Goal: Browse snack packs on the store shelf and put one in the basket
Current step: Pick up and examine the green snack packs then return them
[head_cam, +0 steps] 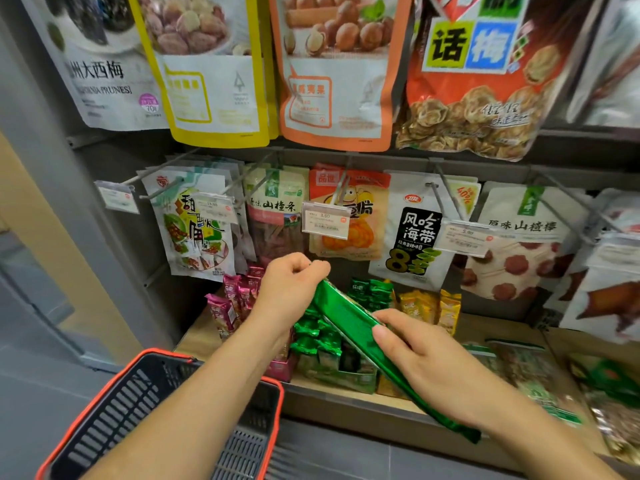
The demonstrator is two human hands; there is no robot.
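A long shiny green snack pack (349, 318) is held slantwise in front of the low shelf. My left hand (291, 292) pinches its upper end. My right hand (426, 362) grips its middle from the right, thumb on top. Its lower end (464, 433) sticks out below my right wrist. The black basket with an orange rim (114, 410) hangs at the lower left under my left forearm, and the part of it that shows holds nothing.
Boxes of small green packs (318, 344), pink packs (235, 303) and yellow packs (433, 306) stand on the wooden shelf (346, 393). Hanging bags on pegs fill the wall above, with price tags (325, 220) sticking forward. A grey upright post (69, 202) bounds the left.
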